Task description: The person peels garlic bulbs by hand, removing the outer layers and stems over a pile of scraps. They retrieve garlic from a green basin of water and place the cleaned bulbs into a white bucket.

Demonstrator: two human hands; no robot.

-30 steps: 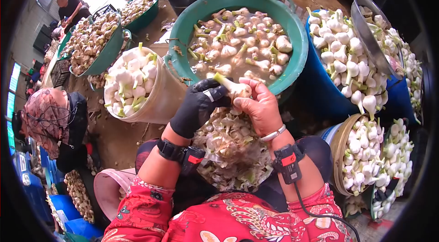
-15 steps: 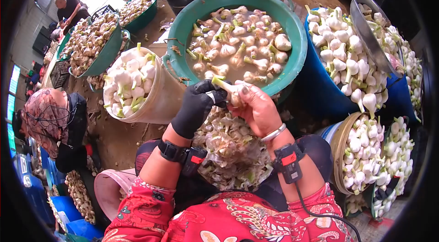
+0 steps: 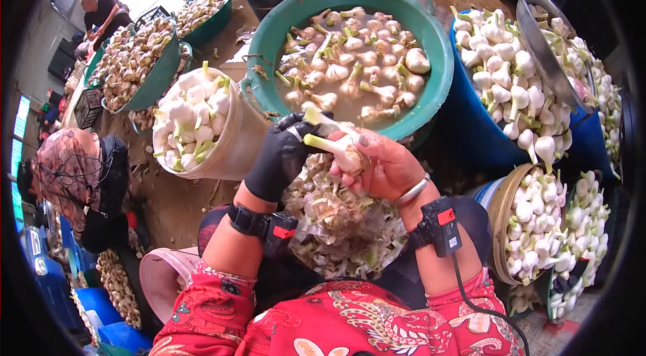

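Observation:
My left hand (image 3: 277,159), in a black glove, pinches a strip of pale peel (image 3: 319,118) beside the bulb. A garlic bulb (image 3: 351,156) with a green-tipped stem is held in the bare fingers of my right hand (image 3: 389,164), its stem pointing left. Both hands are close together over a heap of garlic peelings (image 3: 340,215) between my knees. Just beyond them, a green basin (image 3: 441,80) holds murky water and many unpeeled bulbs.
A white bucket (image 3: 245,130) of peeled garlic stands left. Blue tub (image 3: 464,100) and another bucket (image 3: 501,221) of peeled bulbs are right. A person in a patterned head covering (image 3: 67,171) sits left; another person (image 3: 104,13) bends over behind.
The outer skin has been pulled from the bulb's stem, leaving it paler. My right hand has turned and shifted slightly right; my left hand has moved slightly left and down.

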